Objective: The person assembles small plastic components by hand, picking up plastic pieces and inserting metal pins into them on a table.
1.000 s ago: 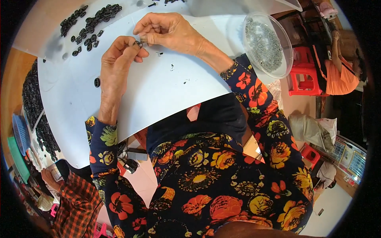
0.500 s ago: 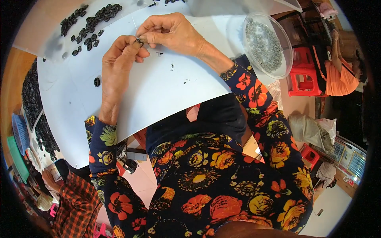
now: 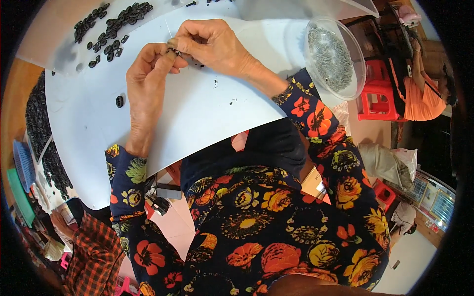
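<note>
Above the white tabletop (image 3: 212, 111) my two hands meet. My left hand (image 3: 148, 74) is closed, with thumb and fingers pinching a small black part (image 3: 174, 51), most of it hidden behind the fingertips. The thumb and forefinger of my right hand (image 3: 215, 47) press at the same part from the other side. Whether the right fingers also hold a tiny piece of their own, I cannot make out. Left of my left wrist lies a single black oval piece (image 3: 119, 101).
Loose black pieces (image 3: 129, 17) lie heaped at the far left. A round clear tub (image 3: 361, 74) of small metal parts (image 3: 331, 59) stands at right. Tiny bits (image 3: 215, 84) dot the table. Another person in a checked shirt (image 3: 96, 246) is at lower left; a red stool (image 3: 377, 101) stands right.
My right hand has shifted slightly down and its fingers have bent more at the small black part. My left hand stays nearly where it was, still pinching.
</note>
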